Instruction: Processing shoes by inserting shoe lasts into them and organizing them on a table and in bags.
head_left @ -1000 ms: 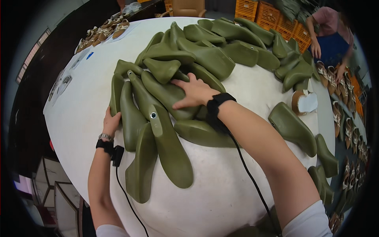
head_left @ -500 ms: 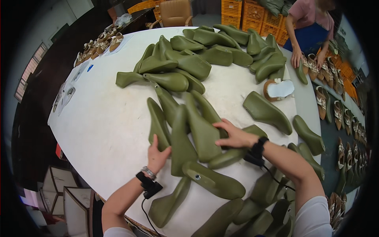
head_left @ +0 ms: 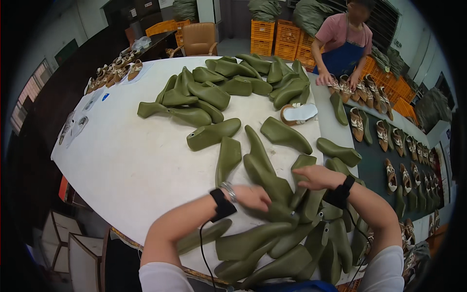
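Green shoe lasts lie in a heap under and around both my hands. My left hand [head_left: 250,197], a little blurred, hovers over a long last [head_left: 265,182]; its fingers bend downward and are partly hidden. To its right, my right hand [head_left: 318,177] reaches over the heap with thumb and forefinger apart, close to an upright-looking last [head_left: 304,163]. I cannot tell whether it touches that one. Just beyond my left hand lies a single last [head_left: 228,158]. Nearer to me, several more lasts [head_left: 250,241] overlap along the table's front edge.
A second pile of lasts [head_left: 209,92] covers the far part of the white table [head_left: 121,155]. A brown and white shoe [head_left: 299,114] lies on its side near the right edge. A co-worker [head_left: 340,44] handles shoes beside a rack of shoes [head_left: 384,136]. Orange crates [head_left: 262,36] stand behind.
My left hand has moved right and my right hand slightly right. The lasts that were between them have been shifted toward the right and nearer me. The head view has tilted up.
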Available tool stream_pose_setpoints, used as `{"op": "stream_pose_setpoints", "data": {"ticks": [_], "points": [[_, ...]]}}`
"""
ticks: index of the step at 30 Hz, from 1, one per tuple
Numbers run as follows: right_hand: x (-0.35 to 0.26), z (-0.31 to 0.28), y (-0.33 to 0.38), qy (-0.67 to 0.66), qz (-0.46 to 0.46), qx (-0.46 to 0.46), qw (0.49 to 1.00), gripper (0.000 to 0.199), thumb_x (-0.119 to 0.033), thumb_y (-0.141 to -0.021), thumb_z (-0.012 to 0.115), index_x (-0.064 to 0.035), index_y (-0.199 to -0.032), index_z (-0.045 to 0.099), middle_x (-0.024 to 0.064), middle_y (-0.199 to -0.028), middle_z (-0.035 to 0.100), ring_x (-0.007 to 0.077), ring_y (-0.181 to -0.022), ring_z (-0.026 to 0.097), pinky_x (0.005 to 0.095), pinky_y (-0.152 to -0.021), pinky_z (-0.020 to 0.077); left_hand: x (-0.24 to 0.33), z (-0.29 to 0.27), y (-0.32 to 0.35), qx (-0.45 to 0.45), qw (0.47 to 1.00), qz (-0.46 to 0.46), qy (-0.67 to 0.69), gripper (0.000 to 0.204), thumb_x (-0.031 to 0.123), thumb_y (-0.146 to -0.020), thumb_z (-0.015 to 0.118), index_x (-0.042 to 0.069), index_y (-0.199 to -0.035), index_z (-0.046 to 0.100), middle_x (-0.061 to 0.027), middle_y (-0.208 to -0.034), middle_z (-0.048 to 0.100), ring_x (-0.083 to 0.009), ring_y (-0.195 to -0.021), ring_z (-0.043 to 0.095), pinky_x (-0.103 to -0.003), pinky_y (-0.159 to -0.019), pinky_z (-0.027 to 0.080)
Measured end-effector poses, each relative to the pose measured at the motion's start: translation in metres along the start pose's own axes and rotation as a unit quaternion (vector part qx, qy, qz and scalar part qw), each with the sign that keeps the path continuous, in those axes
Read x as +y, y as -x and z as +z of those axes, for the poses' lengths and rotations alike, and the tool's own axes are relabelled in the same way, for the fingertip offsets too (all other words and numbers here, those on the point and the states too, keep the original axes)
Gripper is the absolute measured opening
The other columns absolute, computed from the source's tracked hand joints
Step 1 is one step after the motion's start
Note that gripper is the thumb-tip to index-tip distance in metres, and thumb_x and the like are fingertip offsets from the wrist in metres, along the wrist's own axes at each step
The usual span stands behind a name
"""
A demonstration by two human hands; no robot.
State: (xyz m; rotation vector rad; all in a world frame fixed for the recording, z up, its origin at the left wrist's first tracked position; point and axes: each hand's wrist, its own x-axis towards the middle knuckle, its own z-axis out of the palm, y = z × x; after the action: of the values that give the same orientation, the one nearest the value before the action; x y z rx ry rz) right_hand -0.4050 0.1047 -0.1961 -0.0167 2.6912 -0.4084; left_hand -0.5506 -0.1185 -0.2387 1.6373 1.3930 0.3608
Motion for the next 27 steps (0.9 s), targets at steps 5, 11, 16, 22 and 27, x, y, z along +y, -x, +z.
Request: {"op": "stream_pose_setpoints", "data": {"ticks": [5, 11, 16, 22, 27], "points": [[-0.023, -0.002, -0.046, 0.031, -0.078, 0.037, 0.996, 0.072, -0.040, -0.077, 0.064, -0.0137, -0.136, 0.033, 0.0183, -0.123, 0.050, 0.0371, -0.097, 0.057, 0.0432, -0.081, 0.0478, -0.133, -0.107, 0.088, 0.445, 0.817, -0.272, -0.244, 0.062, 0.015, -0.066, 0.068, 0.002, -0.122, 0.046, -0.0214, -0.110, 0.055, -0.0369, -0.104, 0.052, -0.041, -0.088, 0.044], [-0.008, 0.040, -0.182, -0.095, 0.124, 0.092, 0.983, 0.084, -0.047, -0.076, 0.063, -0.0085, -0.140, 0.023, 0.0233, -0.118, 0.052, 0.0377, -0.101, 0.056, 0.0427, -0.085, 0.0464, -0.208, -0.109, 0.112, 0.442, 0.786, -0.423, -0.091, 0.062, 0.033, -0.063, 0.071, 0.006, -0.116, 0.054, -0.0184, -0.098, 0.064, -0.0313, -0.093, 0.060, -0.039, -0.084, 0.047], [0.024, 0.072, -0.214, -0.285, 0.103, 0.155, 0.940, 0.085, -0.047, -0.072, 0.064, -0.0075, -0.138, 0.026, 0.0247, -0.111, 0.057, 0.0368, -0.100, 0.057, 0.0418, -0.086, 0.0452, -0.209, -0.075, 0.054, 0.472, 0.821, -0.314, 0.063, 0.054, 0.034, -0.067, 0.067, 0.005, -0.111, 0.057, -0.0208, -0.092, 0.064, -0.0341, -0.086, 0.062, -0.038, -0.080, 0.049], [0.082, 0.084, -0.126, -0.325, 0.146, 0.157, 0.921, 0.082, -0.040, -0.073, 0.067, 0.0031, -0.132, 0.028, 0.0271, -0.112, 0.055, 0.0390, -0.103, 0.056, 0.0392, -0.088, 0.0443, -0.140, -0.036, -0.022, 0.396, 0.881, -0.258, 0.012, 0.055, 0.025, -0.071, 0.061, 0.006, -0.121, 0.050, -0.0216, -0.095, 0.063, -0.0336, -0.088, 0.062, -0.038, -0.081, 0.048], [0.121, 0.092, -0.050, -0.376, 0.188, 0.266, 0.867, 0.069, -0.034, -0.076, 0.064, 0.0089, -0.124, 0.037, 0.0288, -0.110, 0.055, 0.0396, -0.102, 0.055, 0.0390, -0.090, 0.0430, -0.088, -0.004, -0.104, 0.186, 0.954, -0.236, 0.021, 0.069, 0.033, -0.071, 0.061, -0.005, -0.123, 0.038, -0.0299, -0.100, 0.059, -0.0394, -0.094, 0.058, -0.041, -0.084, 0.046]]}}
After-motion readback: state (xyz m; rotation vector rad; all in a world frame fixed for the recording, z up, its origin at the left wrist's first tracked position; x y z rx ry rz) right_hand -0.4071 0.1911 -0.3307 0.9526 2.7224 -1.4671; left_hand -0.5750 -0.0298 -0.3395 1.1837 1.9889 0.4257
